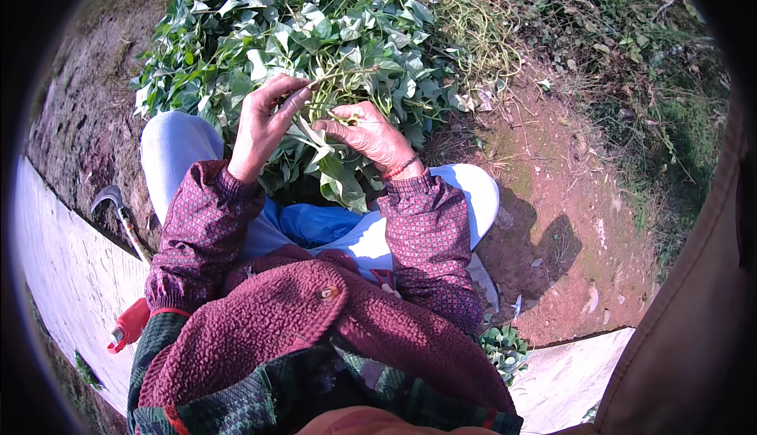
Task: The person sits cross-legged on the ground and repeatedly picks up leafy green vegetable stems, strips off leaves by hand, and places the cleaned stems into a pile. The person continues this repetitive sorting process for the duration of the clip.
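A large heap of leafy green vines [331,27] lies on the ground before my knees. My left hand [269,119], raised at the heap's near edge, pinches a thin plant stem [346,73] between thumb and fingertips; the stem points to the right. Just to the right and a little lower, my right hand [369,133] grips a leafy vine [340,178], its leaves hanging down between my forearms. The fingertips of the two hands are close but apart. Parts of the stems are hidden behind my fingers.
Stripped-looking pale stems [479,27] lie right of the heap. A sickle [124,216] rests at the left by a pale slab [77,263], with a red object [130,324] near my sleeve. Small leaves [504,346] lie at the lower right beside another slab [571,376]. Weeds [662,80] grow far right.
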### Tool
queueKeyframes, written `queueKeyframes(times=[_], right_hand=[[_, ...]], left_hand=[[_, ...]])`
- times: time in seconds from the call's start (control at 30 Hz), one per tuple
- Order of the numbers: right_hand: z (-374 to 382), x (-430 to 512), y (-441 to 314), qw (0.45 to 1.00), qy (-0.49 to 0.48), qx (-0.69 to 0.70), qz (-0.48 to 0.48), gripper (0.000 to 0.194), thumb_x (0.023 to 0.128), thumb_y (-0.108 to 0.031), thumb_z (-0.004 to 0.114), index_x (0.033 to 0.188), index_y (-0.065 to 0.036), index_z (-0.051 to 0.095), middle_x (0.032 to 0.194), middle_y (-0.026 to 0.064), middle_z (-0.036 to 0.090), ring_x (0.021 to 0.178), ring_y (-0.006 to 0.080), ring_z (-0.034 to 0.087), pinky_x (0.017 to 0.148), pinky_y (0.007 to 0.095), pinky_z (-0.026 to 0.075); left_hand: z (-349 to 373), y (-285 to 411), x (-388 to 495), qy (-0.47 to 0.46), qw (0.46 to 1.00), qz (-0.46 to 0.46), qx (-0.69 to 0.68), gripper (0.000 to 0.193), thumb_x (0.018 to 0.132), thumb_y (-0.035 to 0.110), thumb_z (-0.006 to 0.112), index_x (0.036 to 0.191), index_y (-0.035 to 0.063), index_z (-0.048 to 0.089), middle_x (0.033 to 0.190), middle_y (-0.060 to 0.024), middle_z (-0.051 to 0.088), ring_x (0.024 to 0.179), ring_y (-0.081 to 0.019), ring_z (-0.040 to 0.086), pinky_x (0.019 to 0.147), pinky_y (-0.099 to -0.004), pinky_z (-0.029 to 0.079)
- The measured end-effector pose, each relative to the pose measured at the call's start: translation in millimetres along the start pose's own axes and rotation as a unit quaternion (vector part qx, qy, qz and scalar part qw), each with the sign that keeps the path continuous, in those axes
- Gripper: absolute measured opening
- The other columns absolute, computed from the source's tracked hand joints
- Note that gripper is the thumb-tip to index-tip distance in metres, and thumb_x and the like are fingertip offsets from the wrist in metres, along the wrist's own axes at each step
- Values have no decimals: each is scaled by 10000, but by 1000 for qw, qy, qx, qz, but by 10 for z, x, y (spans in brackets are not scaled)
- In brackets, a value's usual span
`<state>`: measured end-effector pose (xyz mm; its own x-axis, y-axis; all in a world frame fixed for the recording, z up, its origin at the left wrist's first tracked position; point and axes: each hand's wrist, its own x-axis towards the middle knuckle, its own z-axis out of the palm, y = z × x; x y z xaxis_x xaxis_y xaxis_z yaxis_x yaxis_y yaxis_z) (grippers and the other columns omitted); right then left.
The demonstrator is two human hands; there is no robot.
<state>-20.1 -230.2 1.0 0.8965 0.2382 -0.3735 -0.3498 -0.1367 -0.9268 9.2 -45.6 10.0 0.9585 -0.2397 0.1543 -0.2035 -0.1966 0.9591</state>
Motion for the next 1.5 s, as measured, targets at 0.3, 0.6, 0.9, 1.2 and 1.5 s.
queueKeyframes(times=[0.3, 0.6, 0.9, 1.2, 1.5], right_hand=[[247, -49, 157, 990, -53, -7, -132, 443, 729, -323, 814, 947, 25, 647, 661, 42, 590, 647, 112, 546, 582, 290, 431], [-13, -118, 105, 971, 108, -189, -102, 180, 770, -215, 690, 792, -40, 651, 644, 159, 611, 656, 334, 632, 584, 416, 475], [53, 93, 233, 963, 235, 49, -123, 156, 851, -97, 645, 868, 56, 624, 694, -20, 585, 616, 69, 518, 555, 228, 416], [-66, 13, 69, 941, 217, 240, -103, 294, 883, -156, 680, 1124, -2, 610, 1042, 36, 638, 901, 88, 614, 839, 233, 475], [63, -125, 89, 993, -16, -71, -91, 573, 736, -250, 826, 1123, 108, 601, 943, 146, 677, 869, 157, 632, 753, 291, 523]], left_hand=[[90, 27, 13, 82, 986, 94, 114, 195, 822, -18, 652, 1013, 11, 678, 837, -60, 619, 708, -114, 587, 655, -231, 459], [62, -120, 12, 113, 993, -31, -22, 164, 911, 66, 623, 1047, -20, 657, 871, -11, 630, 777, -48, 546, 691, -198, 451], [57, -109, -21, 138, 977, -92, -131, 205, 923, 132, 630, 1077, 2, 663, 826, 33, 624, 715, -13, 514, 628, -159, 409], [40, -141, 4, 162, 985, -24, -59, 194, 911, 87, 637, 1076, -13, 658, 873, -6, 663, 761, -40, 563, 697, -181, 464], [37, -91, -4, 144, 988, -23, -59, 232, 935, 120, 609, 1122, -15, 633, 894, 4, 641, 786, -43, 558, 672, -169, 434]])
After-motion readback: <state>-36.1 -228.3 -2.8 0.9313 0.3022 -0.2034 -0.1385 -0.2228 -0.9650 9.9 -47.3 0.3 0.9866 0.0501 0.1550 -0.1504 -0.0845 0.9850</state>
